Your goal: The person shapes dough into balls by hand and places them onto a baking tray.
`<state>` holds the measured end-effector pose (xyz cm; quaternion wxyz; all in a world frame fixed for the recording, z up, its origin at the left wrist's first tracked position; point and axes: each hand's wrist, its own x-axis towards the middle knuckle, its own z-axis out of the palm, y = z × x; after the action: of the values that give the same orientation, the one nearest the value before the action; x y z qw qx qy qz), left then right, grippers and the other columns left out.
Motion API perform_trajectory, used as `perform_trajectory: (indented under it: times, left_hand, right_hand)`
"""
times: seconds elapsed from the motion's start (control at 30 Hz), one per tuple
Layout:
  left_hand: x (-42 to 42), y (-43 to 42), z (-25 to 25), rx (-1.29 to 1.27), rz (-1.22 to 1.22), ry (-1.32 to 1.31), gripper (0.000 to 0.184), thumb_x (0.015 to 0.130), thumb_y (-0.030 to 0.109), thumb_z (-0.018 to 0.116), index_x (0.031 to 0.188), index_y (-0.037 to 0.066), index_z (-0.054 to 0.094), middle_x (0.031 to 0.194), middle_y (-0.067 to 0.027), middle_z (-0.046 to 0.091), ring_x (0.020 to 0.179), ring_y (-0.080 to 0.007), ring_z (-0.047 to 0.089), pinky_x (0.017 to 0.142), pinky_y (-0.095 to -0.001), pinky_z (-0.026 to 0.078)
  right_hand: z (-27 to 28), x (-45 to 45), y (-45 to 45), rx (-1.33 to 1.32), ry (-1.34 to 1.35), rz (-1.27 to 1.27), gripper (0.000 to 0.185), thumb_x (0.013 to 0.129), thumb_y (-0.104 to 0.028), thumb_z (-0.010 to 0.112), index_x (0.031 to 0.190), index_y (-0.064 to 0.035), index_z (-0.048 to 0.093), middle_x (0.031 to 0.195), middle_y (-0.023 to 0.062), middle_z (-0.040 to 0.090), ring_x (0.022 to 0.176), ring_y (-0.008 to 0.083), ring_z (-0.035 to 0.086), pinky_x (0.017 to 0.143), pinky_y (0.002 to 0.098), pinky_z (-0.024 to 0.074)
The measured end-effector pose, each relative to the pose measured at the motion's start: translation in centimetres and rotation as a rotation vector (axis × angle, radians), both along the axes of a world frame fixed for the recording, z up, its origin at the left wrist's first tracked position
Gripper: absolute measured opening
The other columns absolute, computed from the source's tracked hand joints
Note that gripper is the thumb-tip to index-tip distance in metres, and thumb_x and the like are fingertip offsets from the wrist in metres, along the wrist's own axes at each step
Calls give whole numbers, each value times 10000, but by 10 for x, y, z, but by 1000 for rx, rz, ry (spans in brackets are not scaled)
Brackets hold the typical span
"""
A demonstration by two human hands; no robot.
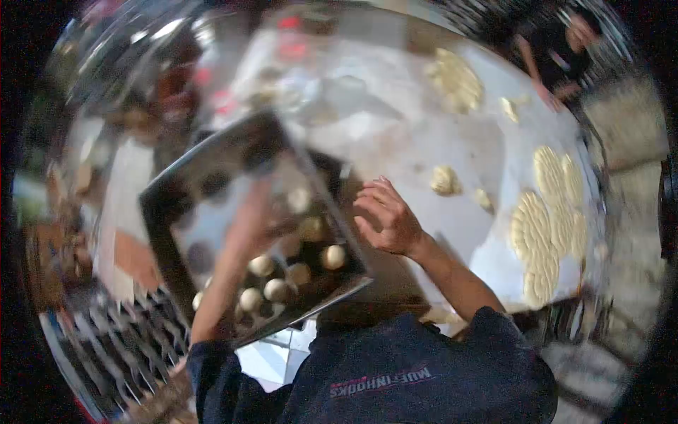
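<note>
Dark, metal-looking sheet, prob. stiff: in the head view that's the tray point(164, 237), set at a slant in front of the body, w/ small pale dough balls point(276, 290) inside, mostly toward its near side. My left hand point(254, 212) reaches over the tray; badly blurred, so can't tell if it's grasping anything. My right hand point(385, 215) is just right of the tray, fingers loosely bent and apart, nothing visible in them; contact w/ the tray wall can't be made out.

Handling, my guess: balls are light, soft, a bit tacky and easily dented, so best taken round the sides w/ gentle fingertips. Tray's rigid, maybe slick, and balls could roll if it tips; I'd grip the rim on two opp. sides.

Edges: the tray's raised walls need clearing on the way in or out. Most room is right of the tray, over the whitish tabletop point(487, 155), tho a dough lump point(443, 181) sits there and ridged dough pieces point(537, 233) lie farther right. Slatted rack point(120, 346) is near, below left of the tray, so little elbow swing there. Another person point(565, 53) is well apart, upper right of the tray.
</note>
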<state>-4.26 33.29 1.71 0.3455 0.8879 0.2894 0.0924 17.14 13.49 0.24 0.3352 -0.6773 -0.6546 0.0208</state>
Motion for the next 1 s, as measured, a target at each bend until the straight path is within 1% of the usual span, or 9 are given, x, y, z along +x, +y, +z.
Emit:
perform_trajectory:
  times: [0.3,0.37,0.43,0.5,0.57,0.63,0.73,0.87,1.0]
  left_hand:
    - [229,-101,83,282,-489,-354,368,775,72,708,1125,37,599,994,-96,636,875,-221,601,790,-319,485]
    - [296,-109,55,93,-572,-296,425,783,82,720,1184,61,580,1069,-85,617,921,-205,587,823,-322,491]
    - [361,-108,6,-263,-645,-48,472,839,149,690,1281,88,538,1169,-91,566,981,-206,570,841,-324,501]
    - [419,-95,-64,-1166,-544,71,494,910,229,617,1362,86,477,1253,-111,503,1050,-219,550,839,-317,512]
    - [470,-100,-102,-904,-221,-20,453,961,290,540,1332,34,495,1156,-111,565,975,-203,594,788,-292,525]
    - [514,-68,-140,-781,-149,-217,395,960,269,556,1255,8,549,993,-99,627,781,-187,630,687,-278,517]
    - [608,-35,-136,-398,246,38,326,945,267,597,1057,-35,645,722,-85,629,549,-161,575,460,-294,421]
    - [675,21,-193,44,178,27,329,898,273,636,1022,-32,637,794,-104,636,651,-191,584,569,-331,468]
    - [665,4,-155,-1047,551,-295,302,834,218,671,1021,-12,610,976,-147,650,878,-256,627,752,-387,529]
  right_hand:
    - [-142,228,-183,-411,-89,-1070,500,847,-334,588,1227,-17,515,1275,242,492,1246,402,408,1074,542,276]
    - [-130,212,-209,-390,-223,-869,602,879,-331,566,1358,6,427,1384,323,380,1289,467,343,1101,556,227]
    - [-179,193,-244,-133,-265,-712,403,918,-205,539,1253,17,508,1277,243,506,1230,415,434,1078,521,287]
    - [-141,165,-289,-113,705,-718,309,933,-215,546,1161,-12,589,1086,202,596,1055,341,576,917,424,462]
    - [-127,133,-334,1,924,-754,294,909,-153,561,1146,21,580,1045,232,617,992,368,594,932,447,451]
    - [-155,108,-380,-15,249,-779,268,839,-90,608,1093,-7,604,973,213,633,928,386,602,903,482,454]
    - [-136,125,-391,97,344,-675,271,814,7,583,1083,-22,554,816,142,599,715,303,578,656,427,476]
    - [-147,126,-380,95,472,-666,298,756,64,599,1040,-17,560,760,122,557,692,267,557,613,384,459]
    - [-135,137,-368,93,615,-725,278,732,12,656,986,-85,599,809,121,600,732,299,598,639,412,482]
